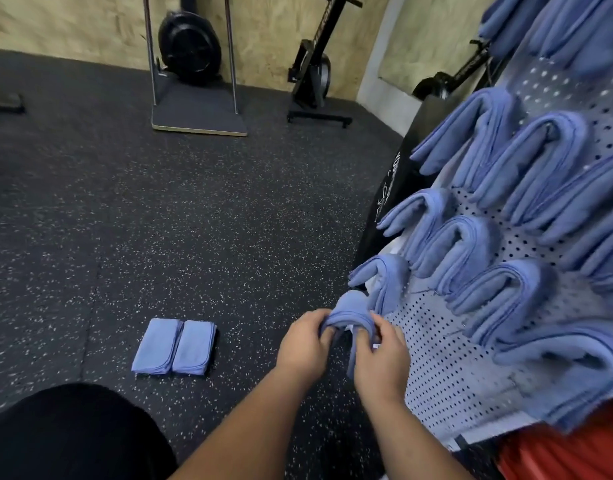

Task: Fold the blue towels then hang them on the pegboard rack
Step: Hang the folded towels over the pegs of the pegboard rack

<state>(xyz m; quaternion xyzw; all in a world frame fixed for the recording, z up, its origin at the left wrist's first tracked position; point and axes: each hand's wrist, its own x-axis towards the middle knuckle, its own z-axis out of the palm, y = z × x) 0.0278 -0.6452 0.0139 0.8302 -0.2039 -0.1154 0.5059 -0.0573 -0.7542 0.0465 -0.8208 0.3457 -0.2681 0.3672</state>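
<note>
Both hands (303, 346) (381, 362) around one blue towel (350, 315) against pegboard (436, 358)

Gym: black rubber floor with white speckles (125, 202), black upright rowing machine (315, 71) and black round flywheel unit (189, 46) against bare plywood walls (73, 26), white perforated pegboard rack (447, 368) hung with folded blue cloth towels (540, 161).

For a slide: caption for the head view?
Left hand and right hand grip a blue towel at the pegboard rack; two folded towels lie on the floor.
</note>
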